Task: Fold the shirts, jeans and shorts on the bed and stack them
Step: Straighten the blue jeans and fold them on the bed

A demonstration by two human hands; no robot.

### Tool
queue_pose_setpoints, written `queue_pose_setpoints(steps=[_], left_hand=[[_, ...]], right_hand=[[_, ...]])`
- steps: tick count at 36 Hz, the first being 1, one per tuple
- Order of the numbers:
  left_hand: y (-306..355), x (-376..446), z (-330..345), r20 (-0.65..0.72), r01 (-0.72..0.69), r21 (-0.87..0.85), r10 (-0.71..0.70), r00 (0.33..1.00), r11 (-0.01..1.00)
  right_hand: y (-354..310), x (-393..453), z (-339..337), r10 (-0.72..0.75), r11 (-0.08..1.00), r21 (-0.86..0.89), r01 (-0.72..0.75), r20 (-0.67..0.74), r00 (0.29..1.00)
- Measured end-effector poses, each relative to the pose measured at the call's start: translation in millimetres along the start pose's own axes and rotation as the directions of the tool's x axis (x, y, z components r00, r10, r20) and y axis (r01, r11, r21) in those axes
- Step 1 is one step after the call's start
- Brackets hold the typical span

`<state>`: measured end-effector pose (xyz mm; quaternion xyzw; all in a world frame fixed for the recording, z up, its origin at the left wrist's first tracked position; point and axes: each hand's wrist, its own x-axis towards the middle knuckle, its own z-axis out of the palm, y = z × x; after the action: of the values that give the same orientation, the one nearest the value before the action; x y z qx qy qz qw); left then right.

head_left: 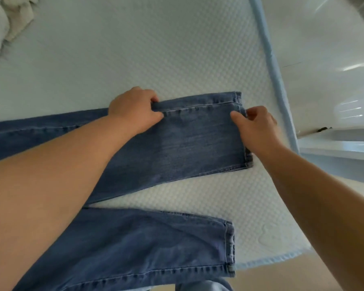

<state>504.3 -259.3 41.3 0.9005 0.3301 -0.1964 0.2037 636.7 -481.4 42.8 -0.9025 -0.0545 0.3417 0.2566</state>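
A pair of blue jeans point(189, 143) lies spread on the white quilted mattress point(156, 55), its two legs parted and pointing right. My left hand point(135, 111) grips the far seam of the upper leg, fingers curled over the edge. At that leg's hem, my right hand point(256, 124) pinches the cuff between thumb and fingers. The lower leg point(156, 244) lies flat near the mattress's front edge, untouched.
The mattress's light-blue piped edge point(275, 80) runs down the right side, with pale floor point(324, 49) beyond it. A bundle of white and cream fabric point(6, 24) sits at the far left corner. More blue cloth point(204, 285) shows at the bottom edge.
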Motion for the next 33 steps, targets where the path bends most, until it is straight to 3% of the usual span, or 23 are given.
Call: queue_pose_setpoints(steps=[3, 7, 9, 12, 15, 18, 21, 23, 25, 28, 30, 33], left_hand=[[-33, -6, -6, 0.003, 0.080, -0.012, -0.080, 0.997, 0.997], [-70, -9, -22, 0.215, 0.152, 0.112, -0.173, 0.961, 0.982], [-83, -10, -28, 0.251, 0.168, 0.041, -0.173, 0.952, 0.985], [-96, -13, -33, 0.029, 0.137, -0.084, -0.135, 0.990, 0.987], [-102, -14, -32, -0.217, 0.113, -0.185, -0.152, 0.964, 0.976], [-102, -16, -22, -0.207, 0.132, -0.281, -0.195, 0.959, 0.950], [-97, -27, -10, -0.225, 0.055, -0.343, -0.139, 0.964, 0.938], [-97, -43, -1, -0.280, -0.009, -0.304, -0.080, 0.957, 0.953], [-102, -65, 14, -0.319, -0.042, -0.186, -0.020, 0.948, 0.982], [-117, -102, 43, -0.155, 0.020, 0.010, -0.019, 0.988, 1.000], [-136, -118, 59, -0.016, 0.082, 0.098, -0.080, 0.997, 0.992], [-162, -128, 61, 0.020, 0.083, 0.112, -0.086, 0.996, 0.990]], right_hand=[[-17, 14, 3, 0.034, 0.998, 0.061, -0.034, 0.000, 0.999], [-25, 27, -2, 0.064, 0.988, 0.137, -0.073, 0.069, 0.996], [-22, 28, -3, 0.038, 0.987, 0.156, -0.045, 0.048, 0.998], [-23, 26, 0, -0.049, 0.992, 0.110, 0.056, -0.067, 0.997], [-29, 26, 6, -0.092, 0.995, 0.017, 0.096, -0.145, 0.985], [-36, 24, 11, -0.091, 0.992, -0.102, 0.069, -0.223, 0.971], [-45, 4, 20, -0.285, 0.941, -0.266, 0.209, -0.288, 0.914], [-49, -21, 36, -0.470, 0.851, -0.361, 0.381, -0.201, 0.859], [-44, -46, 60, -0.588, 0.725, -0.436, 0.534, 0.013, 0.809], [-20, -62, 83, -0.464, 0.558, -0.623, 0.549, 0.314, 0.828], [-3, -57, 81, -0.392, 0.508, -0.698, 0.505, 0.335, 0.857], [3, -56, 67, -0.400, 0.554, -0.704, 0.444, 0.242, 0.884]])
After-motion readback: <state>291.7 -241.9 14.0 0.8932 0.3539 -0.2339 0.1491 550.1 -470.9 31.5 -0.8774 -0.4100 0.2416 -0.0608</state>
